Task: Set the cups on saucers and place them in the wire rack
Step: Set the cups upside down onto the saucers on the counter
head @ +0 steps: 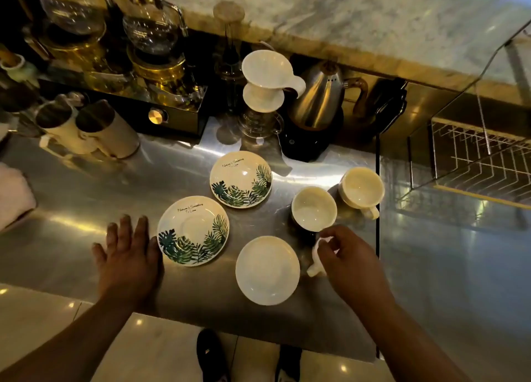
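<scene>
Your right hand (349, 256) is curled around the handle of the near cream ceramic cup (313, 209), fingers pinched on the loop, so you're holding it by the handle; whether it's lifted off the steel worktop (86, 198) I can't tell. Your left hand (128, 255) lies flat and spread, fingers wide, holding nothing, just beside the left rim of the near leaf-printed white saucer (193, 231), looks like it's bracing or about to steady that saucer. A second leaf-printed white saucer (240, 179) sits further back toward the worktop's far edge, and a plain white saucer (267, 270) sits near the front edge, just left of the cup you grip. That plain saucer is the closest landing spot, so I'd judge it the likely target for this cup. The second cream ceramic cup (362, 187) stands upright by the worktop's right edge, handle toward you, untouched. No cup is on a saucer yet, so the task is at its first step. The white wire rack (482, 157) is off past the right edge, lower down behind a glass panel (459, 100), well apart from the cups, so each set will need carrying across. Steel gooseneck kettle (319, 97) and white ceramic dripper on a glass server (265, 88) crowd the far edge; keep your lift low and clear of them. Two saucers share a print, one is plain; matching can't be judged from the cups' insides.
</scene>
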A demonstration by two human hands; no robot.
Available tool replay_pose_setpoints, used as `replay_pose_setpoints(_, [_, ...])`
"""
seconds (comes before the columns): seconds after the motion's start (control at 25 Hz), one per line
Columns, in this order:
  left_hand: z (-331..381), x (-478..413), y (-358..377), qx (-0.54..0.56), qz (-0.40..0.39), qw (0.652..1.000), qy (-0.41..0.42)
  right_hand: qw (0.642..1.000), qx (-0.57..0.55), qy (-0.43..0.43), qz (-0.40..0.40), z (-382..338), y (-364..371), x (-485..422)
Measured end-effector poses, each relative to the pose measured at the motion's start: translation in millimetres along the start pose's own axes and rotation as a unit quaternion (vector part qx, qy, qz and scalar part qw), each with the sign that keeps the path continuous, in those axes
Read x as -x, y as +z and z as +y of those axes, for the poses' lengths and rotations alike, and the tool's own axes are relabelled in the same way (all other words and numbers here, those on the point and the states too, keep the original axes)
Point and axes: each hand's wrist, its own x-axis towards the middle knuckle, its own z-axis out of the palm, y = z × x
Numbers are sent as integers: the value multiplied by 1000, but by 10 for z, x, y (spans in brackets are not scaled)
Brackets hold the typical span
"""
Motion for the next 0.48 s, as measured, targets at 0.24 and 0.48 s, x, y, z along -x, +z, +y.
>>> replay_pose_setpoints(0.24, [47, 28, 29, -33, 29, 999, -9, 970, 201, -110, 86, -1, -36, -436])
replay_pose_setpoints(0.48, [41, 6, 20, -25, 18, 999, -17, 956, 280, -81, -23, -13, 268, -809])
